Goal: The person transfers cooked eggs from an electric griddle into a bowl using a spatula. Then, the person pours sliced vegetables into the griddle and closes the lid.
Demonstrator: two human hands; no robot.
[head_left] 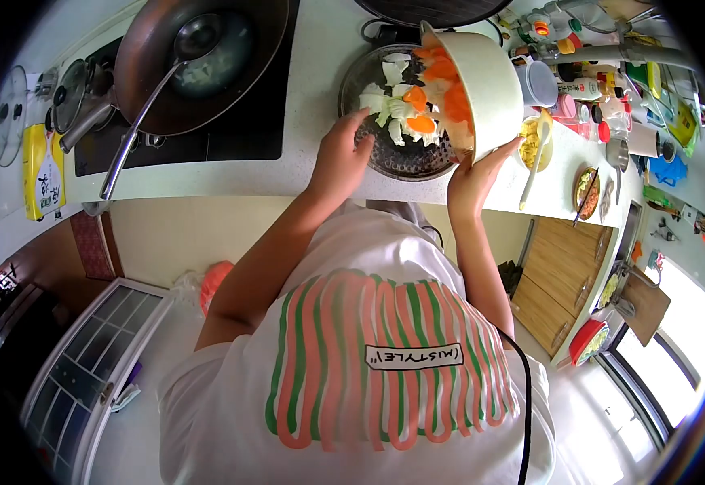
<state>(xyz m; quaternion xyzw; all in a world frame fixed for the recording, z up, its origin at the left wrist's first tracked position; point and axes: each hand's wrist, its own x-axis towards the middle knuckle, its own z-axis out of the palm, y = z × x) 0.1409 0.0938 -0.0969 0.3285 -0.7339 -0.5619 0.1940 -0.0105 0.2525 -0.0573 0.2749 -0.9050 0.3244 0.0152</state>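
Observation:
My right hand grips the lower rim of a cream-white bowl, which is tipped on its side with its mouth to the left. Orange carrot slices and pale pieces lie inside it and at its mouth. Beneath is a round dark pan with a dimpled base, holding pale green cabbage pieces and a few carrot slices. At the pan's left edge my left hand is open, thumb and forefinger apart, fingertips close to the cabbage; whether they touch it I cannot tell.
A wok with a ladle in cloudy liquid sits on the black cooktop at left. To the right stand a yellow-filled bowl with a pale spoon, an oval dish and several bottles. A dark round lid lies behind.

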